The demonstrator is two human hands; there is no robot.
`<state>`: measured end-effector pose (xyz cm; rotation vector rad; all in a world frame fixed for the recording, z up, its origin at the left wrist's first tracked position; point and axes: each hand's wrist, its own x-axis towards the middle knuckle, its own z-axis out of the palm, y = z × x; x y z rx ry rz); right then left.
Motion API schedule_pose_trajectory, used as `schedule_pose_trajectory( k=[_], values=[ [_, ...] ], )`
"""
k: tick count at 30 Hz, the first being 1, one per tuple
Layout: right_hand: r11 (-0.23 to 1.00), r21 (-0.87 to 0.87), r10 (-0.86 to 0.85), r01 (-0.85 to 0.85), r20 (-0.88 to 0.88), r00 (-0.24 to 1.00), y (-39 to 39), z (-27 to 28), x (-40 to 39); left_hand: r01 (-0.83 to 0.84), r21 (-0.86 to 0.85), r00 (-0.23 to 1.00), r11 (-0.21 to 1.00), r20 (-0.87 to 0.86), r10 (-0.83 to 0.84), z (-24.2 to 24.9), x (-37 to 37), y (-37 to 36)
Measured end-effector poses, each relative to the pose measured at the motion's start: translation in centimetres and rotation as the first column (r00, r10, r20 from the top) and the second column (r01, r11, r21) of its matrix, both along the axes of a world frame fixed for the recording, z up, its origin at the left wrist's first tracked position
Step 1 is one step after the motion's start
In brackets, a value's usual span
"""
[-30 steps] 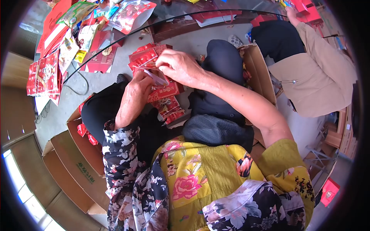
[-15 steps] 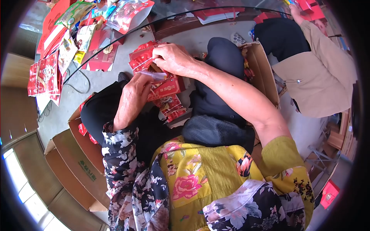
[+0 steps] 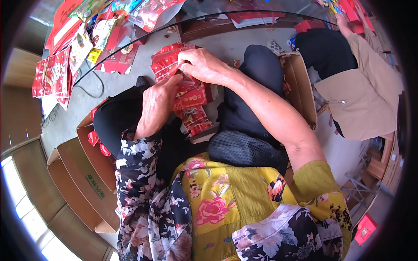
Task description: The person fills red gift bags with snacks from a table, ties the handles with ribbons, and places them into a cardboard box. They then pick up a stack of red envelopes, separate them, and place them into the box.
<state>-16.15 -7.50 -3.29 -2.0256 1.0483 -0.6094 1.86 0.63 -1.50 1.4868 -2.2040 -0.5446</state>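
My right hand [image 3: 203,66] pinches the upper edge of a red printed packet [image 3: 187,89] between my knees. My left hand [image 3: 157,103] is closed, its fingertips meeting at the same packet's opening; what they hold is hidden. Behind and left of my right fingers lie more red packets with white print [image 3: 161,65]. Nearer my body, below the worked packet, sits another patterned red packet [image 3: 195,119].
A glass tabletop [image 3: 191,21] bears snack bags [image 3: 81,47] and red packets [image 3: 51,77] at upper left. Open cardboard boxes [image 3: 87,185] [image 3: 300,89] flank my legs. At right sits another person in a tan garment [image 3: 348,95], hands near red packaging.
The pale translucent item at my left fingers is no longer visible. My left hand has moved slightly right, its fingertips now at the packet's opening near my right hand.
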Motion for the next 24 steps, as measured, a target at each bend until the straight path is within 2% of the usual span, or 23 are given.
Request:
schedule_pose_trajectory(
  k=[2, 5, 11, 13, 14, 17, 24],
  values=[
    [1.0, 0.018, 0.012, -0.012, -0.006, 1.0, 0.0, -0.1, 0.0, -0.032, 0.055, 0.999, 0.998, 0.028, 0.03, -0.3, 0.1, 0.0],
    [1.0, 0.02, 0.011, -0.011, -0.001, 1.0, 0.0, 0.2, -0.1, 0.034, -0.036, 0.999, 0.999, -0.015, -0.034, -0.7, 0.5, 0.0],
    [0.998, -0.012, -0.064, 0.063, -0.074, 0.995, -0.4, 0.3, -0.4, -0.01, -0.076, 0.991, 0.997, 0.136, 0.02, 0.6, 1.0, 0.0],
    [0.998, -0.031, -0.06, 0.058, -0.061, 0.996, -0.4, -0.3, -0.3, 0.015, -0.186, 0.981, 0.982, 0.194, 0.022, 0.9, 0.9, 0.1],
    [0.998, -0.038, -0.053, 0.051, -0.056, 0.997, -0.4, -0.6, -0.3, 0.009, -0.151, 0.964, 0.988, 0.265, 0.031, 1.0, 0.9, 0.3],
    [0.999, -0.002, -0.039, 0.039, -0.071, 0.997, 0.0, -0.7, 0.1, 0.027, -0.175, 0.948, 0.984, 0.318, 0.031, 1.1, 0.9, 0.4],
    [0.997, -0.058, 0.053, -0.056, -0.048, 0.997, 0.2, -2.2, 1.7, 0.058, -0.06, 0.947, 0.996, 0.318, -0.036, -0.3, 0.8, -0.4]
  ],
)
